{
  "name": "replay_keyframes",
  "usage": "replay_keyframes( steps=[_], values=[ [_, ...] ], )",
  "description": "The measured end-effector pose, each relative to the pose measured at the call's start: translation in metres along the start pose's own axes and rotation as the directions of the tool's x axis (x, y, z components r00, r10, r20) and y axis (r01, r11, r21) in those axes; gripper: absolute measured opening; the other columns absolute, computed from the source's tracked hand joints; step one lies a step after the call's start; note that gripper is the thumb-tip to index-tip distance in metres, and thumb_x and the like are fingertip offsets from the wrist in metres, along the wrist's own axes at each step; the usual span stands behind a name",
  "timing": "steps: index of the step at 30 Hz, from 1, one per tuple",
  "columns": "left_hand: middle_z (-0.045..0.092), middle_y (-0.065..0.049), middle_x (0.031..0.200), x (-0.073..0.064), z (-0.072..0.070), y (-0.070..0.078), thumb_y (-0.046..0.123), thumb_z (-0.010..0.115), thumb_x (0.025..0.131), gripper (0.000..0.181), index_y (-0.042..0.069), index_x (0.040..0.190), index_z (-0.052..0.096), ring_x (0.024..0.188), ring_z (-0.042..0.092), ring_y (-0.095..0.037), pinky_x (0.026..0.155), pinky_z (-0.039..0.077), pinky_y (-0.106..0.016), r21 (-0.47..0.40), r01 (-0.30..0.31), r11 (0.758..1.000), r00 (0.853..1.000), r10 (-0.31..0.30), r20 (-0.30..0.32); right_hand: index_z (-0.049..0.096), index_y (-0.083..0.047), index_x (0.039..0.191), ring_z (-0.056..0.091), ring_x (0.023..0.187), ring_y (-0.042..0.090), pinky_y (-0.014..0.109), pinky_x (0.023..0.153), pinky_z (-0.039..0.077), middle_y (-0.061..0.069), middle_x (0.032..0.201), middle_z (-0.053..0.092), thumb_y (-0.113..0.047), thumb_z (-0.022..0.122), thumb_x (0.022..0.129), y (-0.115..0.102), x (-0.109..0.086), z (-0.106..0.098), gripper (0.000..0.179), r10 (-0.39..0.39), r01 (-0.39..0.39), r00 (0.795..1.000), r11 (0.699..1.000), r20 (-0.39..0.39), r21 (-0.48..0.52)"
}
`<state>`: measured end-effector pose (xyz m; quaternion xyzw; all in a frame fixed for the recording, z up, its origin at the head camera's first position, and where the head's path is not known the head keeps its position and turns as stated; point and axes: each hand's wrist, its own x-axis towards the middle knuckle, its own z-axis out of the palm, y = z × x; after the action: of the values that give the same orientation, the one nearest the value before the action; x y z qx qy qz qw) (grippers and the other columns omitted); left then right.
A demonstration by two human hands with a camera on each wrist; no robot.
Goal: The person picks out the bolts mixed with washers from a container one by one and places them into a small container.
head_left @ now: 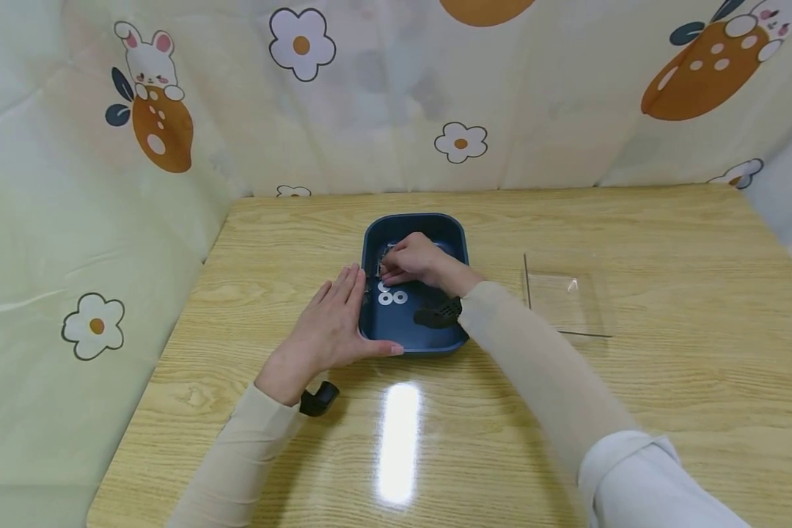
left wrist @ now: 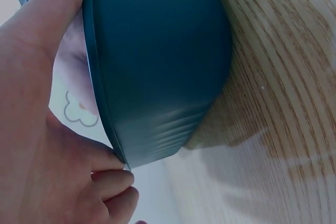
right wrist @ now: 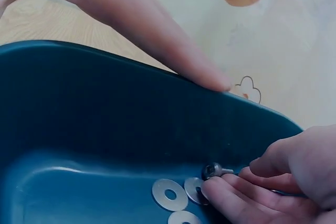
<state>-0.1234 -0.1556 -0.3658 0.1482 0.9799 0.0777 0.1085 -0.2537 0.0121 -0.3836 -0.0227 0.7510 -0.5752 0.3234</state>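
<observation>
A dark blue tray (head_left: 435,340) stands on the table. Along its left side and near rim rests my left hand (head_left: 326,323), fingers straight and thumb stretched toward the near edge; in the left wrist view it spans the rim from outside. My right hand (head_left: 422,262) reaches down into the tray with bent fingers. In the right wrist view its fingertips are beside a bolt (right wrist: 212,170) with a round, socketed head; whether they pinch it cannot be made out. Flat metal washers (right wrist: 170,194) lie on the tray's floor near the fingers. Small metal pieces are partly hidden behind the right hand.
To the right of the tray is a clear, shallow square box (head_left: 567,301) with thin dark edges. The wooden table (head_left: 693,352) extends around both. A curtain (head_left: 383,95) printed with flowers and rabbits hangs behind the table's far edge.
</observation>
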Motion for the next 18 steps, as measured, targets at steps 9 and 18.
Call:
replay_keyframes(
  steps=[9,18],
  values=[
    [0.003,-0.01,0.168,-0.002,-0.001,-0.002,0.089,0.056,0.07,0.132,0.005,0.159,0.005,0.156,0.003,-0.023,0.128,0.01,-0.045,-0.011,0.006,1.0,1.0,-0.006,0.008,0.066,0.007,0.12,0.072,0.101,0.029,0.033,0.088,0.059,0.022,0.113,0.066,-0.007,0.055,0.1,-0.001,0.002,0.009,0.027,0.025,-0.024,1.0,0.998,-0.007,0.064],
    [0.005,-0.012,0.168,-0.002,0.0,-0.001,0.087,0.058,0.071,0.131,0.004,0.159,0.007,0.156,0.005,-0.025,0.127,0.012,-0.046,-0.026,-0.011,1.0,1.0,0.011,-0.002,0.066,0.003,0.121,0.074,0.097,0.028,0.032,0.086,0.06,0.02,0.114,0.068,-0.005,0.06,0.098,0.003,0.004,0.013,0.026,0.054,-0.048,0.997,0.995,-0.058,0.088]
  ],
)
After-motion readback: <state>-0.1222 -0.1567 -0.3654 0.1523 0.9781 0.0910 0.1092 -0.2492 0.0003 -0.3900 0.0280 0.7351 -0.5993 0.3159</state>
